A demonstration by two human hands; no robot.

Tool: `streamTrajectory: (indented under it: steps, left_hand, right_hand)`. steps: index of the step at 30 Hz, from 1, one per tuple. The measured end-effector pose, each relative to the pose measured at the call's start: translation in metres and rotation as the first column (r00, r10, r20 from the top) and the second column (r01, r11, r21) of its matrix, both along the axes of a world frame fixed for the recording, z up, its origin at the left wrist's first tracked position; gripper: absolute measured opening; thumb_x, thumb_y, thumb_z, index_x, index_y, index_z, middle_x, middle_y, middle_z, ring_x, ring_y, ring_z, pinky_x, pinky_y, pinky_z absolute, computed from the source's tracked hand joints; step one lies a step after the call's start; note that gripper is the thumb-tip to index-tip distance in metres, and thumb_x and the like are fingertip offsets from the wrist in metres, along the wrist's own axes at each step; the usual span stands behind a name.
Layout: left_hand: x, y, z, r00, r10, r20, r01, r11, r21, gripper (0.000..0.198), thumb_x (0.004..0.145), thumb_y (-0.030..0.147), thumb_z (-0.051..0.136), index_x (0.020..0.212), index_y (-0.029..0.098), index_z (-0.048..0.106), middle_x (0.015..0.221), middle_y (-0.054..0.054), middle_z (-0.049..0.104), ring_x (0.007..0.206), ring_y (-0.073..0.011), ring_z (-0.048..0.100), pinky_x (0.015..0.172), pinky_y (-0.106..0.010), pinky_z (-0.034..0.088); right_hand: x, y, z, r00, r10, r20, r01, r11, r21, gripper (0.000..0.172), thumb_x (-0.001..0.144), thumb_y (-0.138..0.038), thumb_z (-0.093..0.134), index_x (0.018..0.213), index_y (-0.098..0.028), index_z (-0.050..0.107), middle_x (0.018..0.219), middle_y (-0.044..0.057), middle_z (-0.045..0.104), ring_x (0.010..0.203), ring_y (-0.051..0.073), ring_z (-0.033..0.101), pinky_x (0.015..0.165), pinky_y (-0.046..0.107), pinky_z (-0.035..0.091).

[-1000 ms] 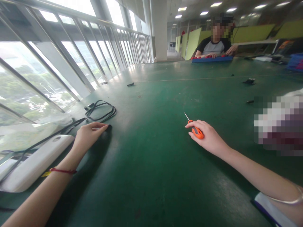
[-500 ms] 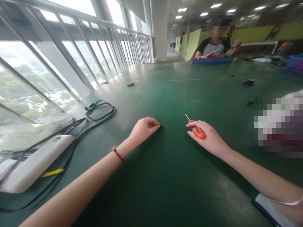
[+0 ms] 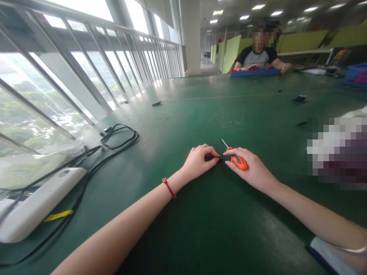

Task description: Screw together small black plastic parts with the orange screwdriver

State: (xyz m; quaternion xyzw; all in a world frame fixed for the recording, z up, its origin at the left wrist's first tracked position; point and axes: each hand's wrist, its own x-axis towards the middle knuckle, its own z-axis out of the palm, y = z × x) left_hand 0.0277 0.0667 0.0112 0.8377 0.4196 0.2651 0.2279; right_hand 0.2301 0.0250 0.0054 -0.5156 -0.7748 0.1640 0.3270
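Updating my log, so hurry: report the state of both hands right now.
Left hand: closed, pinching a small dark piece, shape unclear.
Right hand: loosely closed on a thin-shafted screwdriver with an orange-and-grey handle.

A red bracelet (image 3: 169,189) and silvery bangle (image 3: 351,250) are worn.

Bright daylight, blown out to white, pours through the windows (image 3: 136,15) left of the table (image 3: 174,122); ceiling lights (image 3: 258,7) glow beyond it. Glare pales its far-left edge, shadow darkens its near side, pixelation blots its right.
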Motion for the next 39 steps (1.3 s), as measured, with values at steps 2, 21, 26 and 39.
streamTrajectory:
  steps: [2,21,26,39]
  left_hand:
    - [0.0,0.0,-0.001,1.0,-0.006,0.006,0.005,1.0,0.018,0.014,0.084,0.027,0.058,0.088,0.021,0.07,0.091,-0.002,0.065,0.088,-0.0168,0.059,0.083,-0.03,0.047]
    - [0.001,-0.002,-0.001,0.971,0.233,0.042,-0.236,0.967,0.094,0.009,0.08,0.014,0.06,0.084,0.019,0.065,0.089,-0.003,0.066,0.082,-0.0168,0.062,0.074,-0.029,0.05]
    - [0.001,-0.002,-0.003,0.974,0.223,0.048,-0.227,0.969,0.097,0.009,0.08,0.015,0.06,0.085,0.019,0.066,0.089,-0.003,0.066,0.083,-0.017,0.062,0.075,-0.029,0.05]
    - [0.002,-0.002,-0.002,0.977,0.209,0.047,-0.212,0.974,0.083,0.01,0.081,0.014,0.061,0.085,0.019,0.067,0.091,-0.003,0.067,0.084,-0.0172,0.063,0.075,-0.029,0.05]
  right_hand:
    - [-0.001,-0.001,0.001,1.0,0.001,-0.015,-0.001,1.0,-0.002,0.02,0.086,-0.032,0.058,0.104,-0.024,0.062,0.101,0.005,0.066,0.094,0.024,0.062,0.087,0.042,0.048]
    - [-0.009,-0.031,0.022,0.952,-0.008,-0.306,0.11,0.943,0.316,0.008,0.079,-0.018,0.059,0.077,-0.024,0.055,0.07,-0.001,0.065,0.057,0.014,0.064,0.052,0.027,0.049]
    - [-0.009,-0.032,0.022,0.965,-0.02,-0.262,0.105,0.943,0.316,0.006,0.077,-0.02,0.059,0.077,-0.025,0.056,0.069,-0.001,0.065,0.056,0.015,0.063,0.053,0.03,0.05]
    - [-0.009,-0.03,0.02,0.955,0.012,-0.296,0.083,0.949,0.304,0.01,0.078,-0.014,0.06,0.079,-0.023,0.056,0.069,-0.003,0.063,0.057,0.012,0.062,0.054,0.025,0.047]
